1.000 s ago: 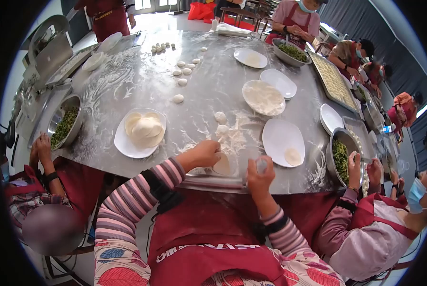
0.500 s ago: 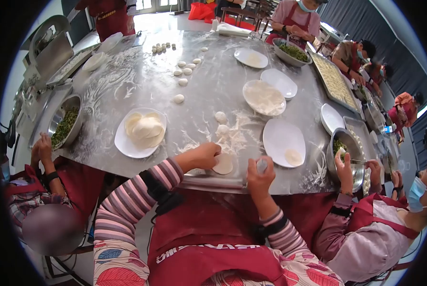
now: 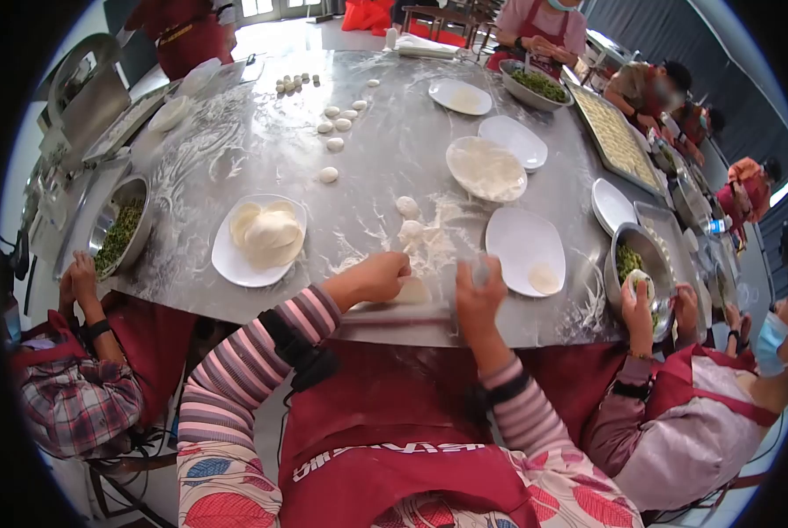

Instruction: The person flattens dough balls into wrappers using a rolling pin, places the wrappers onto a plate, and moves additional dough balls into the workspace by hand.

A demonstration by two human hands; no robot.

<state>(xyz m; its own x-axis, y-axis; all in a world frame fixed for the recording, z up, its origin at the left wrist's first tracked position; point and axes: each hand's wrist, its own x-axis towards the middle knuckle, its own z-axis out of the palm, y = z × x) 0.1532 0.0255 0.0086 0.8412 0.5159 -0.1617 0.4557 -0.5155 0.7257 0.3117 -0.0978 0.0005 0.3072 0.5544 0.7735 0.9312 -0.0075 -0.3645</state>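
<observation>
A small flattened disc of dough (image 3: pixel 414 290) lies on the floury steel table near its front edge. My left hand (image 3: pixel 376 278) is closed on the far left edge of this dough wrapper. A rolling pin (image 3: pixel 398 313) lies crosswise over its near part, and my right hand (image 3: pixel 482 299), slightly blurred, is closed around the pin's right end. Just beyond my hands sit two dough pieces (image 3: pixel 407 208) in loose flour. To the left, a white plate (image 3: pixel 227 266) bears a pile of thin wrappers (image 3: pixel 269 232). A plate (image 3: pixel 524 246) with one wrapper (image 3: pixel 544 279) stands to the right.
Several dough balls (image 3: pixel 328 175) trail toward the back. A floured plate (image 3: pixel 486 169) stands beyond my right hand. Co-workers sit on both sides, near steel bowls of green filling (image 3: pixel 126 231) (image 3: pixel 628 260); the right one holds a filled wrapper (image 3: pixel 640 286). A tray (image 3: pixel 607 132) stands back right.
The rolling pin has moved away from me, from the table's front edge onto the dough wrapper. My right hand moved forward with it. The right co-worker's hand now shows an opened wrapper with filling.
</observation>
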